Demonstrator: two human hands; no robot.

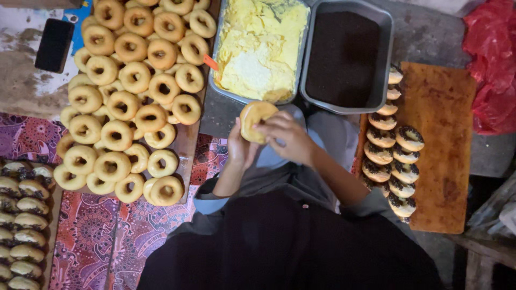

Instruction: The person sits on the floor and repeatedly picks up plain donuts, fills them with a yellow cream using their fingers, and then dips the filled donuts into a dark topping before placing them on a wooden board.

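Between both hands (closed): plain doughnut.

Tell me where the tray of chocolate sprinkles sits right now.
In the head view, the tray of chocolate sprinkles sits at top centre-right, directly right of the tray of yellow cream and left of the wooden board.

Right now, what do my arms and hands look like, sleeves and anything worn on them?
Both hands are bare: no gloves, and no rings or watch that the view shows. The left hand and right hand come out of grey sleeves pushed up toward the elbows, forearms uncovered. A dark garment covers the lap below.
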